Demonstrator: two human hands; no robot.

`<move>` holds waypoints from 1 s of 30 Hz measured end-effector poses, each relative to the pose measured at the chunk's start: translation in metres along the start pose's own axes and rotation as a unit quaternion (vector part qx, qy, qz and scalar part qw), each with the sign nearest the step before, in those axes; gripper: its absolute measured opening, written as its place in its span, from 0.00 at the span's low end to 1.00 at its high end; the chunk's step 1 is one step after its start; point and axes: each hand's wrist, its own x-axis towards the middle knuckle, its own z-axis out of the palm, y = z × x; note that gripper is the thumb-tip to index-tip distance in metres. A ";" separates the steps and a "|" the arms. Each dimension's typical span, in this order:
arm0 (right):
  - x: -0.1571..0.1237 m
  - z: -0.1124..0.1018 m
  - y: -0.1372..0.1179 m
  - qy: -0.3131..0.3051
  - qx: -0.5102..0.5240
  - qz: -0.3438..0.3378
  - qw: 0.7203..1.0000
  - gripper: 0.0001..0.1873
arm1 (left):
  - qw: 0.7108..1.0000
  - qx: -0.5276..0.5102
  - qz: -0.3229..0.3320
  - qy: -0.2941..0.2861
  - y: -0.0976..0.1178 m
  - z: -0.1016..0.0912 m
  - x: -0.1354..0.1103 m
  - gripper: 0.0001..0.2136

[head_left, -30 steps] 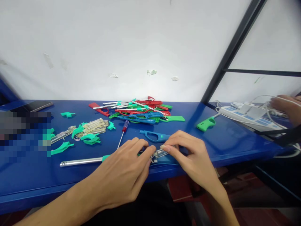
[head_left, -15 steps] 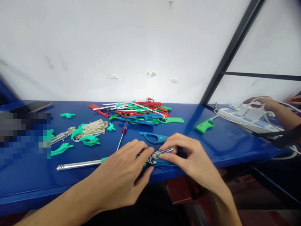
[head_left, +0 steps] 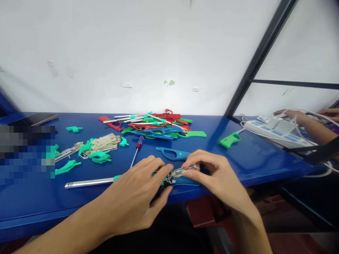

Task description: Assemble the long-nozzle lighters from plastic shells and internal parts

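Observation:
My left hand (head_left: 143,192) is closed around an opened gas lighter (head_left: 90,183), whose long metal tube points left over the blue table. The lighter's blue handle half (head_left: 187,181) shows between my hands, with thin white wires near the fingertips. Between thumb and forefinger, my right hand (head_left: 218,180) pinches a clear plastic fuel tank (head_left: 177,172), held just above that handle half. A loose blue handle half (head_left: 173,154) lies beyond my right fingers. Behind my left hand rests a screwdriver (head_left: 139,143) with a red and clear handle. My left fingers hide the lighter's middle.
Disassembled red, green and blue lighters (head_left: 159,128) are heaped by the wall. Clear tanks (head_left: 104,144) and teal pieces (head_left: 99,156) lie at left. A green lighter (head_left: 229,140) sits at right, near a white power strip (head_left: 275,132) and another person's arm (head_left: 304,121).
My right fingers have shifted slightly on the clear fuel tank, and its far end now shows a little more. The whole view has moved slightly. Both hands keep their hold.

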 end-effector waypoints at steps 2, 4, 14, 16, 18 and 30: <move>0.001 0.000 0.000 0.003 -0.008 0.005 1.000 0.04 | 1.000 -0.002 0.001 -0.004 0.000 0.000 0.000 0.10; 0.001 0.001 0.000 0.005 -0.013 0.005 1.000 0.04 | 1.000 -0.006 0.001 -0.008 0.000 0.001 -0.001 0.09; 0.000 0.000 0.002 -0.003 0.007 0.004 1.000 0.03 | 1.000 -0.027 0.008 0.010 -0.001 0.000 -0.002 0.07; 0.001 0.000 0.001 -0.007 0.023 0.004 1.000 0.03 | 0.999 -0.030 0.010 0.015 -0.001 0.001 -0.002 0.08; 0.002 0.000 0.001 -0.010 0.037 0.004 0.999 0.03 | 0.999 -0.031 0.012 0.017 -0.001 0.001 -0.002 0.08; 0.003 -0.001 0.002 -0.030 -0.014 -0.002 0.999 0.03 | 0.999 -0.030 0.011 0.015 0.000 0.001 -0.003 0.08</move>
